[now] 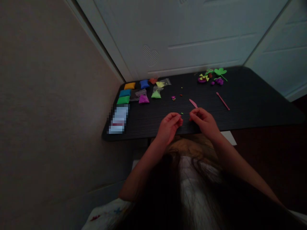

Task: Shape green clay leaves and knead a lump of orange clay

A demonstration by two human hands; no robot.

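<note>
Small green clay bit [182, 113] on black tabletop [259, 105], just beyond gap between hands. Left hand [168, 127] and right hand [206, 122] both curled, thumbs near fingertips, probably for fine work; too dark to tell whether fingers meet or pinch anything. Pink plastic knife [192, 102] at right fingers, near end hidden; contact unclear. Farther: bagged clay packets [144, 99] left, pink modelling stick [223, 101] right, likely parked aside within reach; purple grape-like cluster [219, 81] at back, perhaps for safekeeping.
</note>
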